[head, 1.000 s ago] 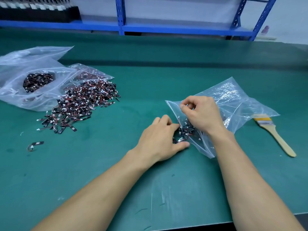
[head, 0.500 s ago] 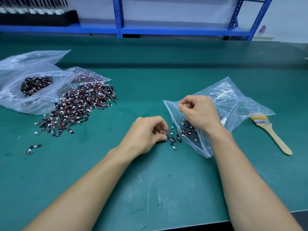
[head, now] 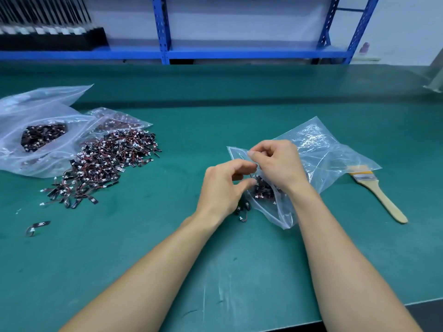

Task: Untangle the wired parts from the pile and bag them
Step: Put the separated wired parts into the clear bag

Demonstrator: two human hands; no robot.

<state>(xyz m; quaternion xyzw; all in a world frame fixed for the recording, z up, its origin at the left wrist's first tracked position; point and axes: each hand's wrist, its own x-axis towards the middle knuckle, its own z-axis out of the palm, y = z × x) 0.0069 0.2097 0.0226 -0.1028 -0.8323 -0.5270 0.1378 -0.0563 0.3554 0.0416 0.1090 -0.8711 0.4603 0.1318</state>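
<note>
Head view: the right hand [head: 280, 164] is pinching the mouth edge of the clear bag [head: 323, 159], with wired parts [head: 263, 190] lying inside. The left hand [head: 220, 188] is curling its fingers at that mouth; I cannot tell whether it is holding anything. The pile [head: 105, 164] is lying at nine o'clock from the hands.

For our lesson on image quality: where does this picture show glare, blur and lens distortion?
Head view: glare glints on the crinkled bag that the right hand pinches; the shelf posts lean apart, a wide-angle distortion; the rack at top left is smeared; the pile is fairly sharp.
</note>
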